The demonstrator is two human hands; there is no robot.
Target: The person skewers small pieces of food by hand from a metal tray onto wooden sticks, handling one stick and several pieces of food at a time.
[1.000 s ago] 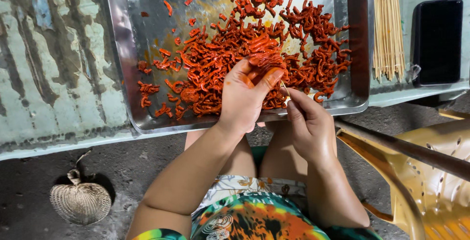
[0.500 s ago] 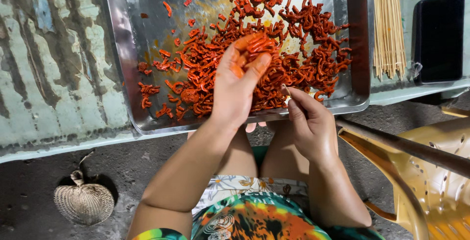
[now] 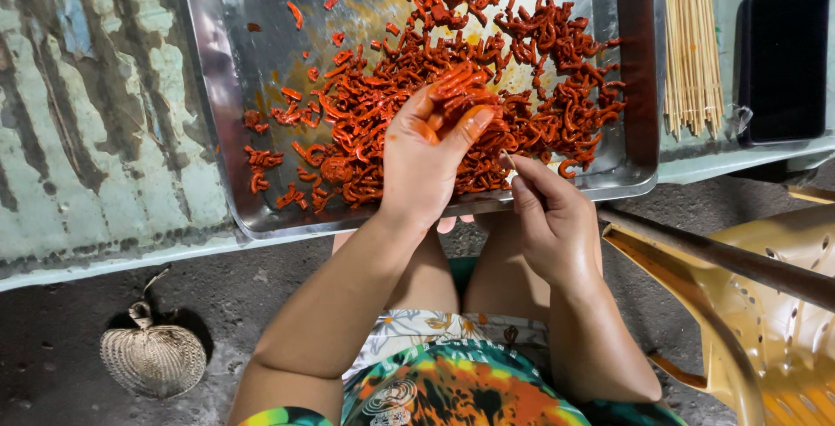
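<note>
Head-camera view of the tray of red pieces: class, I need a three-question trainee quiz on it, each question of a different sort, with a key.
1. True or false: the left hand holds a bunch of red curled pieces above the metal tray.
2. What lies right of the tray? A) a bundle of wooden skewers B) a knife C) a bowl
3. Name the woven thing on the ground at lower left.

Key:
1. True.
2. A: the wooden skewers, beside a dark flat phone.
3. A hand fan. The right hand, at the tray's near edge, pinches something thin.
</note>
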